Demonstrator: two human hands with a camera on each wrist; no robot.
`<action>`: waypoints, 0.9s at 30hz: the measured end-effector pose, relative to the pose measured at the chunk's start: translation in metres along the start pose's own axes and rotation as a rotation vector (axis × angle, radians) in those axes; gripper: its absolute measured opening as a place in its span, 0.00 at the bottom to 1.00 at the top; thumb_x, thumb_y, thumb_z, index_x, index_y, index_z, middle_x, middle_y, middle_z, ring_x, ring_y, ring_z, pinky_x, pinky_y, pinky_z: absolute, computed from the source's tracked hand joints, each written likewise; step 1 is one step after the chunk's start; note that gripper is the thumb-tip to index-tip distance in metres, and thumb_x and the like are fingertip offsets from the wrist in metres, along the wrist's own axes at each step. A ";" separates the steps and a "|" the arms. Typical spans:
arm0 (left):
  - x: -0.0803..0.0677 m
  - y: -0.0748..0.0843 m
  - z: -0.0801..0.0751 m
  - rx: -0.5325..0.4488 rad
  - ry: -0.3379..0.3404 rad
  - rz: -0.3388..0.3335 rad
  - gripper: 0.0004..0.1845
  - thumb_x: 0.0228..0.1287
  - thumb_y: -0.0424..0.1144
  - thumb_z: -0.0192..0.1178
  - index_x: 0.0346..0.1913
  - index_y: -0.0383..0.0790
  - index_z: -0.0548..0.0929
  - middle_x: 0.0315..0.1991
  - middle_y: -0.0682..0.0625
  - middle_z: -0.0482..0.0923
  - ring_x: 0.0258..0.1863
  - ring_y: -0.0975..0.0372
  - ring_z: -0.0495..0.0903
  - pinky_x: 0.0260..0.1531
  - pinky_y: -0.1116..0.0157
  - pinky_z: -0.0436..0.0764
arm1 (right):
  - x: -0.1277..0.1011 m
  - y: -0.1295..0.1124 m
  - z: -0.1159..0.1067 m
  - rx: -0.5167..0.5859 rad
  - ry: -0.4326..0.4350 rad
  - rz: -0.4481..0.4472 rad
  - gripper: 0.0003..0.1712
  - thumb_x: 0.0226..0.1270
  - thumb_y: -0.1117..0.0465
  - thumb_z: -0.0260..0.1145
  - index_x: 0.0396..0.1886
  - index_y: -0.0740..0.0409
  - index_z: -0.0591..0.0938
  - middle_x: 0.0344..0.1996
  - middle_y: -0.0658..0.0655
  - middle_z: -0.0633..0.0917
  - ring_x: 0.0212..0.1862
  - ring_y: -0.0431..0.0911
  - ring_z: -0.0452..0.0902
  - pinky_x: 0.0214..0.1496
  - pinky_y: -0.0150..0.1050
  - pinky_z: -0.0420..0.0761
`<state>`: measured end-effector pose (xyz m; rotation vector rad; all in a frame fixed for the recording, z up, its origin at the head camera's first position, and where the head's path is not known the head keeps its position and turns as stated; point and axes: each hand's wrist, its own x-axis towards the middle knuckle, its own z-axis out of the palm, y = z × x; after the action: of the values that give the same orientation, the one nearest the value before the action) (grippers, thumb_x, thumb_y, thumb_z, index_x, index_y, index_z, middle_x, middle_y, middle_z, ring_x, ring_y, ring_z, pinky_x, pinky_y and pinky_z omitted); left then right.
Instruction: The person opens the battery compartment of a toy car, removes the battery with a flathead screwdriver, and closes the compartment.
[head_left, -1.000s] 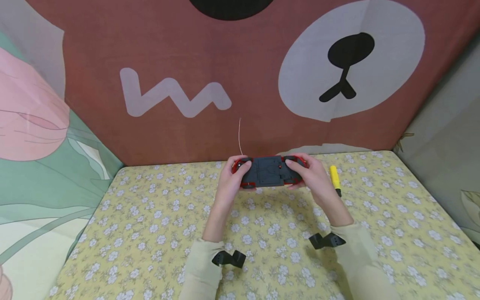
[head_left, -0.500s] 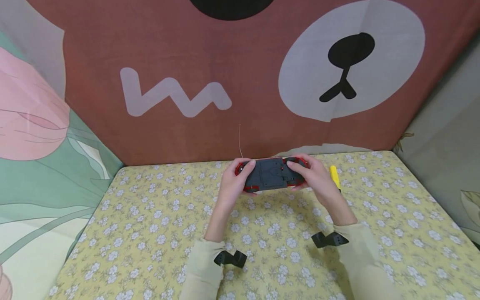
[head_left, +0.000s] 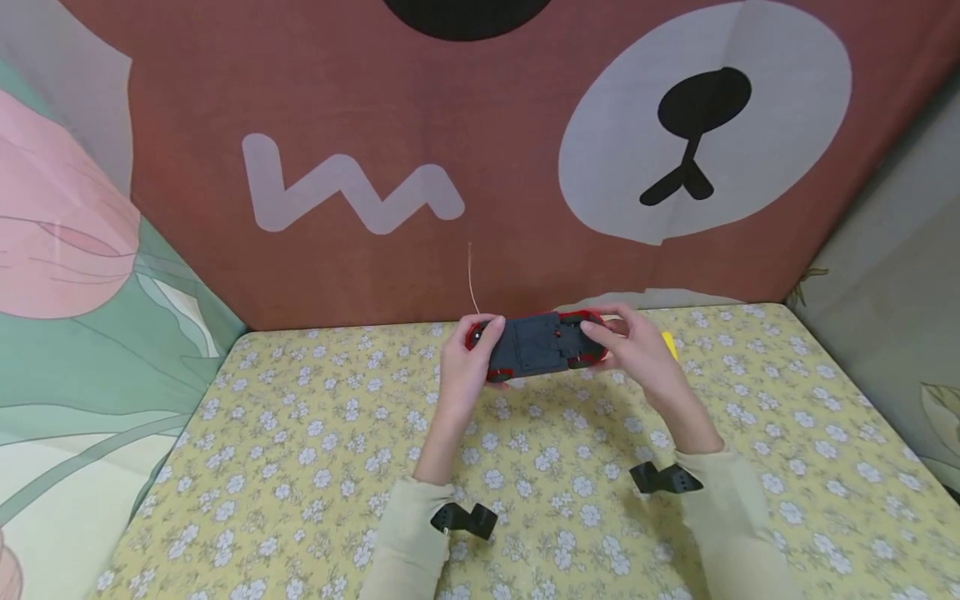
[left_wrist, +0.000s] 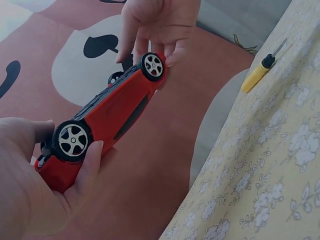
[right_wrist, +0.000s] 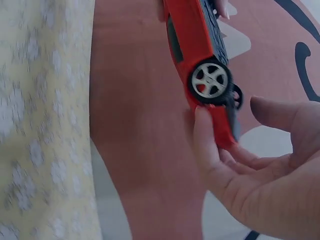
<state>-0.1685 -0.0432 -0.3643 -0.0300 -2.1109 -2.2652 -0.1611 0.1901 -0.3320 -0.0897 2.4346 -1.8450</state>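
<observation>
Nearest the camera, two pale sleeves with black wrist mounts (head_left: 461, 519) reach forward over a tabletop (head_left: 300, 467) covered in yellow cloth printed with small white flowers. Above its far edge, toward 12 o'clock, the left hand (head_left: 467, 362) and the right hand (head_left: 637, 354) hold a red toy car (head_left: 536, 346) clear of the cloth, each gripping one end with fingers and thumb curled round it. The car is turned belly-up toward the head camera, its dark grey underside showing; its long axis runs from 9 to 3 o'clock, tilted slightly up at the right end. Which end is the nose I cannot tell. A thin wire antenna (head_left: 472, 279) rises from the left end. Just past the right hand, at about 2 o'clock, a yellow-handled screwdriver (left_wrist: 257, 75) lies on the cloth. Behind everything hangs a brown bear-face sheet (head_left: 360, 100), with a green-and-pink floral sheet (head_left: 67, 275) at 9 o'clock.
</observation>
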 end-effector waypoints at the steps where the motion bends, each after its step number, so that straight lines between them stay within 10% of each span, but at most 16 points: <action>1: 0.000 0.000 0.000 -0.001 0.012 0.003 0.20 0.73 0.52 0.65 0.57 0.43 0.83 0.47 0.40 0.80 0.31 0.52 0.85 0.18 0.53 0.85 | -0.001 -0.001 -0.001 -0.028 0.020 -0.015 0.32 0.80 0.54 0.62 0.74 0.67 0.67 0.59 0.73 0.77 0.48 0.54 0.85 0.42 0.38 0.87; 9: 0.000 -0.001 0.002 -0.032 0.071 0.034 0.18 0.73 0.51 0.64 0.56 0.44 0.83 0.45 0.41 0.80 0.31 0.52 0.85 0.17 0.52 0.85 | -0.010 -0.006 -0.003 -0.161 0.167 -0.141 0.27 0.80 0.53 0.62 0.68 0.65 0.74 0.55 0.67 0.81 0.55 0.58 0.79 0.44 0.30 0.83; 17: 0.000 -0.003 0.001 -0.046 0.099 0.064 0.17 0.73 0.51 0.64 0.55 0.44 0.83 0.42 0.43 0.81 0.29 0.53 0.84 0.17 0.52 0.85 | -0.016 -0.013 0.007 -0.361 0.302 -0.296 0.12 0.76 0.59 0.67 0.46 0.66 0.85 0.40 0.63 0.86 0.41 0.53 0.80 0.39 0.41 0.80; 27: 0.000 -0.004 0.003 -0.024 0.104 0.073 0.16 0.73 0.50 0.65 0.54 0.43 0.84 0.45 0.42 0.81 0.33 0.52 0.84 0.15 0.55 0.84 | -0.016 -0.012 0.020 -0.471 0.189 -0.327 0.04 0.72 0.64 0.69 0.39 0.61 0.87 0.29 0.56 0.86 0.33 0.50 0.80 0.32 0.44 0.76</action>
<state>-0.1685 -0.0396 -0.3677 0.0103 -1.9982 -2.2007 -0.1432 0.1693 -0.3257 -0.3797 3.1018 -1.3829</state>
